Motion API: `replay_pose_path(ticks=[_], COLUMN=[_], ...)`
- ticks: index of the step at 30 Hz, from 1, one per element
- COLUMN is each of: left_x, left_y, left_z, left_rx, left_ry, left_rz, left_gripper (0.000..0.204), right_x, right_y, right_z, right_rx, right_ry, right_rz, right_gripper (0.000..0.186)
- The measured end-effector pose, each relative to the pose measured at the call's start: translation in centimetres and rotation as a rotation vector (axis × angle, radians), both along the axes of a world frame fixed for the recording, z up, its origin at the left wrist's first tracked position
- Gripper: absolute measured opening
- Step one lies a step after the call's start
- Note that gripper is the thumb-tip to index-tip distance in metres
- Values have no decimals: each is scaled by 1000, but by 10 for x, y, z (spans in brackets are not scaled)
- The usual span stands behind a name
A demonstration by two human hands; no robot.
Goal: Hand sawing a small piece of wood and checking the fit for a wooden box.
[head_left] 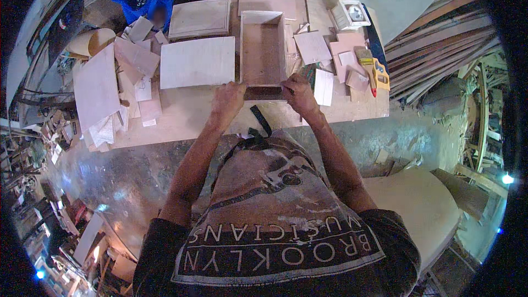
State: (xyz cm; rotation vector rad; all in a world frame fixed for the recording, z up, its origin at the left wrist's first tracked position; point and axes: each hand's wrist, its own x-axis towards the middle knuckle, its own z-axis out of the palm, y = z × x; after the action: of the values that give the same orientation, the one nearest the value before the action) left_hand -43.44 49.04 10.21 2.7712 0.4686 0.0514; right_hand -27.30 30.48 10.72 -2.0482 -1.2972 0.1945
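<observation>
Over at the worktop [192, 107], left hand [229, 98] and right hand [298, 93] each pinch a near corner of the box [263, 49].

A wooden box [263, 52] sits open side up at the tabletop [192, 111], just off the middle of the view toward twelve o'clock. It is a long rectangle, its length running from twelve to six o'clock, with thin, straight, pale walls. The inside bottom is a pinkish brown, darker in shade toward twelve. The end wall at twelve looks whitish; a dark band shows below the six o'clock edge. Both near corners, at five and seven, are gripped.
</observation>
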Motion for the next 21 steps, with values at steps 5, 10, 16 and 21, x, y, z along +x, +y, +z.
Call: replay_pose_path(ticks=[5,10,16,21], left_x=[8,6,7,-9], left_y=[1,1,2,-7], left_z=[8,3,6,36], left_rx=[-3,25,20,-103], left_ry=[151,122,139,-94], left_rz=[-33,-19,-32,69], left_gripper=[18,17,17,20], right_x=[3,1,3,-2], right_y=[-1,0,-2,-12], right_z=[-5,-2,-6,18], right_rx=[-68,-30,-81,-23], right_ry=[-18,-12,-6,118], right_rz=[-9,2,-1,-181], right_gripper=[14,13,14,25])
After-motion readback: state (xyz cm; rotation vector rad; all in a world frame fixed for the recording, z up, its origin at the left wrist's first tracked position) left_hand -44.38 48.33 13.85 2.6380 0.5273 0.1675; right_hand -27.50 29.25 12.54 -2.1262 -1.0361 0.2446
